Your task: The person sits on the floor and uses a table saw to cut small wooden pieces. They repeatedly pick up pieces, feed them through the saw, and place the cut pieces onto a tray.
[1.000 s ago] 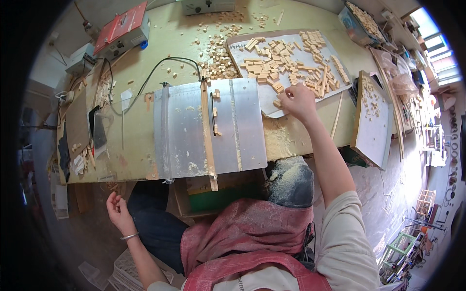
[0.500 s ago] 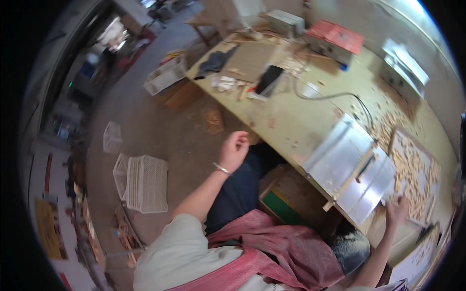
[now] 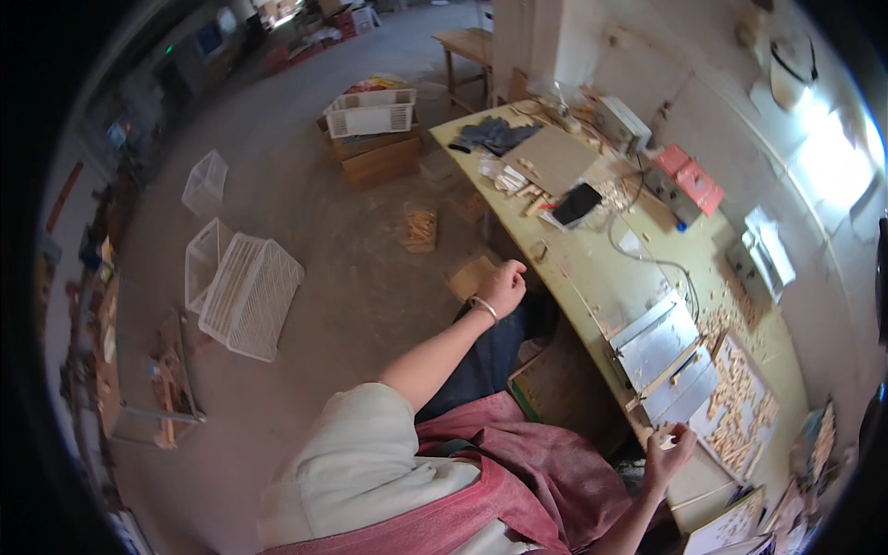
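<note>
At the near edge of the table, by the near right corner of the metal plate, the right hand has its thumb and fingertips pinched on a small pale piece, too small to make out further. Further left, just off that same edge, the left hand is loosely curled; whether it holds anything cannot be told. A wooden strip crosses the plate. Right of the plate, wooden blocks lie scattered over a shallow tray, and more loose ones spread beyond the plate. A red box sits toward the far edge, and dark cloth lies near the table's left end, beside a cardboard sheet.
</note>
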Demonstrator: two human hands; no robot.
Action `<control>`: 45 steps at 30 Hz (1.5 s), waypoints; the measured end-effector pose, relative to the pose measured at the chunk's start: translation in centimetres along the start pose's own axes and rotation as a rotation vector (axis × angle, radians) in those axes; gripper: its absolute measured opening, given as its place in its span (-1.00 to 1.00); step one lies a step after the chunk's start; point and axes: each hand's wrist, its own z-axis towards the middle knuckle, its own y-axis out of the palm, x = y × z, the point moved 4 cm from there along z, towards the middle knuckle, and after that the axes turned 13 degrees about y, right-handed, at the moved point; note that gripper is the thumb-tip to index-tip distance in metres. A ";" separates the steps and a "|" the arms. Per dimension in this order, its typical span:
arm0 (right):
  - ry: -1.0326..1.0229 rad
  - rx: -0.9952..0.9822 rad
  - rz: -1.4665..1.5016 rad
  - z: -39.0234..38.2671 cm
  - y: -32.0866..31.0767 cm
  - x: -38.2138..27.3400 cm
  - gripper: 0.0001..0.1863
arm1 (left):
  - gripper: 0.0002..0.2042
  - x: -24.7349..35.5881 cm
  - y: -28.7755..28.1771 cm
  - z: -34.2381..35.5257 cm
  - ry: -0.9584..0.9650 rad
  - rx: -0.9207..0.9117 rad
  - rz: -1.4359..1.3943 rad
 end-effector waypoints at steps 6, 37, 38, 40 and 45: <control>-0.110 -0.012 -0.054 -1.0 -0.1 -2.2 -0.63 | -0.86 1.4 0.8 -0.2 0.054 0.012 -0.024; 0.039 -0.103 -0.309 1.4 3.2 -1.1 -0.03 | -0.58 27.5 10.7 -6.7 0.645 -0.588 -0.289; 0.039 -0.091 -0.366 1.0 3.3 -0.9 0.06 | -0.57 27.6 11.4 -6.8 0.655 -0.593 -0.250; 0.069 -0.124 -0.461 0.3 4.6 -0.4 0.13 | -0.54 27.7 12.5 -7.2 0.660 -0.615 -0.195; 0.053 -0.095 -0.519 0.3 6.9 -1.0 0.11 | -0.46 28.4 14.0 -7.1 0.629 -0.677 -0.115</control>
